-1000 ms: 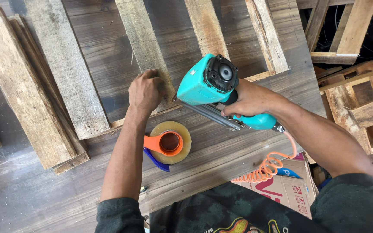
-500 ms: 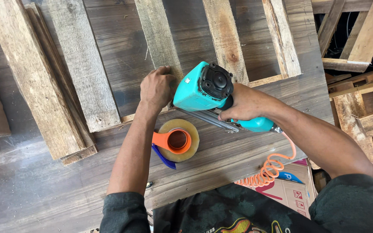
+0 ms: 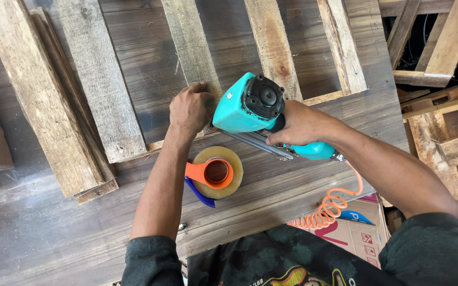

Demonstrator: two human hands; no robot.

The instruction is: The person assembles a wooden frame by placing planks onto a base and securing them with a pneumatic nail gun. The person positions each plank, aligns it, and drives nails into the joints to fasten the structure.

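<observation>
Left hand (image 3: pixel 191 108) pressed flat, fingers together, on a wooden slat (image 3: pixel 193 50) at 12 o'clock to steady it; right hand (image 3: pixel 298 126) wrapped tight round a teal nail gun (image 3: pixel 250 105), nose down beside it; tape roll (image 3: pixel 217 172) at 6 o'clock on the counter (image 3: pixel 38 233).

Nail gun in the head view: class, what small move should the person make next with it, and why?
Probably squeeze the trigger to fasten the slat. The right hand holds the teal nail gun nose-down over the slat end, where it crosses the thin strip. The left hand already presses that slat flat beside the nose, so the piece looks steadied.
</observation>
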